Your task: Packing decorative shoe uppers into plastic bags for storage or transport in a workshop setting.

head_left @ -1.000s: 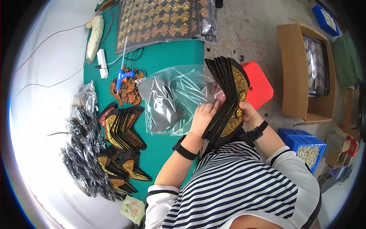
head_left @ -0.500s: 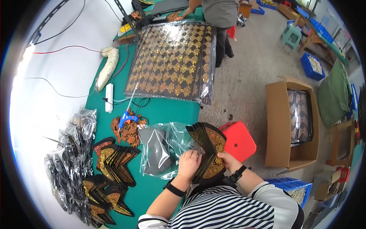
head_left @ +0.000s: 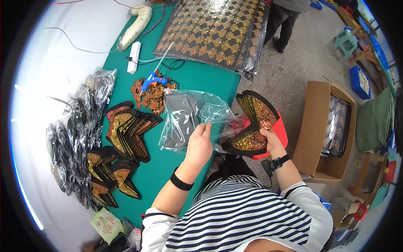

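My left hand pinches the edge of a clear plastic bag that lies at the table's right side. A dark grey flat sheet or packet shows through the film. Off the table's edge, my right hand grips a stack of black V-shaped pieces with gold and copper glitter, thumb on top and edges fanned. The bag's loose film reaches toward that stack; whether they touch I cannot tell. More stacked glitter pieces lie on the table left of the bag.
On the green table are a blue glue gun, a heap of copper glitter cut-outs, a power strip and glitter sheets. Plastic-wrapped bundles line the left. A red stool and cardboard box stand right. Another person stands beyond.
My right hand has carried the glitter stack rightward, away from my left hand. My left hand has left the stack and now pinches the bag. The view has shifted.
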### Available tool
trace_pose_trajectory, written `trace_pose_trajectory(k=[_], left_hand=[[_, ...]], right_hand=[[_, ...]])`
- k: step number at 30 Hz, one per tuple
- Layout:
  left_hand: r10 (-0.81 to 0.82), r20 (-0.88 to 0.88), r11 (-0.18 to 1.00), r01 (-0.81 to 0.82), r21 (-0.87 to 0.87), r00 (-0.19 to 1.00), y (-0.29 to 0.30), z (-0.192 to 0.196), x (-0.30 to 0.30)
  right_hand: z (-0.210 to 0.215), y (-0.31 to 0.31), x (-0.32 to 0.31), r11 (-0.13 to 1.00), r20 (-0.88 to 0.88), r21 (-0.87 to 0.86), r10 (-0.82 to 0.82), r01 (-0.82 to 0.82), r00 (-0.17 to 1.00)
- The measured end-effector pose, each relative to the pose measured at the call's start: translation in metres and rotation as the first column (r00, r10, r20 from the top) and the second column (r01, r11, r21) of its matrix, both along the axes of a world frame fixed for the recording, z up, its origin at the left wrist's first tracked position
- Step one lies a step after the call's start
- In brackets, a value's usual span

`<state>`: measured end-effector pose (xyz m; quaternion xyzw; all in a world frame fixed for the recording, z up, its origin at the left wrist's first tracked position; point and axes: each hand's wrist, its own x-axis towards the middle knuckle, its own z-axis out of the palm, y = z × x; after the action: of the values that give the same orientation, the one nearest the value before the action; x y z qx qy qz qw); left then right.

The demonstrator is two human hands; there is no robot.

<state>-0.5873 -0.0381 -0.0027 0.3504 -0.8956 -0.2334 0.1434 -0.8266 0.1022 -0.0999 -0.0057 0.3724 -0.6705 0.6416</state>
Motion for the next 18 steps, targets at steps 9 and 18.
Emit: trace_pose_trajectory(k=[9,18], left_hand=[[-0.082,0.020,0.980,0.084,-0.181,0.996,0.003,-0.006,-0.006],[-0.085,0.065,0.968,0.098,-0.231,0.994,0.003,-0.001,-0.009]], right_hand=[[0.028,0.050,-0.016,0.998,-0.351,0.062,0.027,-0.005,0.936],[0.072,0.022,0.015,0.900,-0.373,0.218,0.433,-0.377,0.820]])
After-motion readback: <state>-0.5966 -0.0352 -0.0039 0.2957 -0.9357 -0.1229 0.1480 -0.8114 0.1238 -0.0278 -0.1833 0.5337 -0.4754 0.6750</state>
